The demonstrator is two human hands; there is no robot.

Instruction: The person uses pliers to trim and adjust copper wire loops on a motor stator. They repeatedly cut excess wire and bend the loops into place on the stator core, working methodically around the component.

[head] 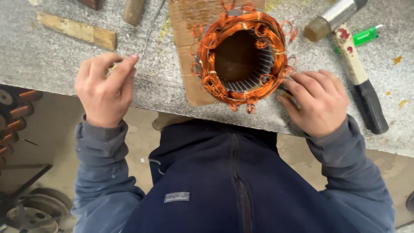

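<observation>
A round motor stator [241, 58] wound with copper wire stands on a piece of cardboard [183, 26] on the grey stone bench [43, 60]. My right hand [317, 101] rests against the stator's lower right side, fingers curled on its outer shell. My left hand [105, 88] is to the left of the stator, thumb and forefinger pinched together on something thin that I cannot make out; a thin wire [151, 30] runs up the bench from near it.
A hammer [360, 80] with a pale, red-stained handle and black grip lies right of the stator. A green lighter [364, 36] and a metal cylinder [334, 17] are behind it. Wooden pieces [77, 30] lie at the back left. Copper coils [13, 116] and pulleys [36, 211] sit below the bench.
</observation>
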